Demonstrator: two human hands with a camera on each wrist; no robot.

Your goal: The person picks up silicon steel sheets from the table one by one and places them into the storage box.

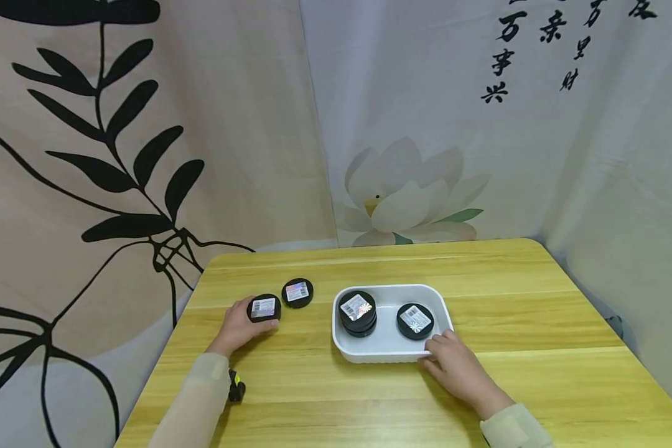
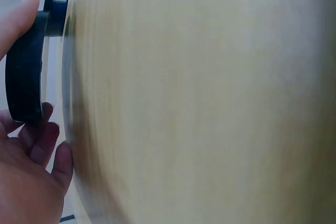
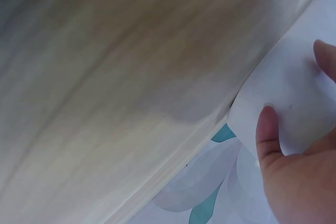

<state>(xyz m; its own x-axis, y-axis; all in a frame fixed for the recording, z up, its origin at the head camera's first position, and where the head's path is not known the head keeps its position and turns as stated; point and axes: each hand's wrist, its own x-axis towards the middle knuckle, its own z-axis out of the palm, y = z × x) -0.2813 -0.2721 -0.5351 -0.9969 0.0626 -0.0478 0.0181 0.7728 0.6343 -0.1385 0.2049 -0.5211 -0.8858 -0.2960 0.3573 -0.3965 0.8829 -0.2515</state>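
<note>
My left hand (image 1: 242, 325) grips a flat round black container (image 1: 264, 308) by its edge, thumb on the near side and fingers on the far side. Its top carries a white barcode label; in the left wrist view the container (image 2: 25, 69) shows edge-on. A matching black container (image 1: 297, 293) lies on the table just beyond it. With my right hand (image 1: 459, 367) I hold the near right corner of a white tray (image 1: 381, 358), the thumb on its outer wall. Inside, a stack of black containers (image 1: 357, 311) is at the left and a single one (image 1: 415, 321) at the right.
All this stands on a yellow wood-grain table (image 1: 481, 280). Behind it hangs a printed cloth (image 1: 246, 124) with plant and lotus patterns. A small dark device (image 1: 236, 387) sits at the left wrist.
</note>
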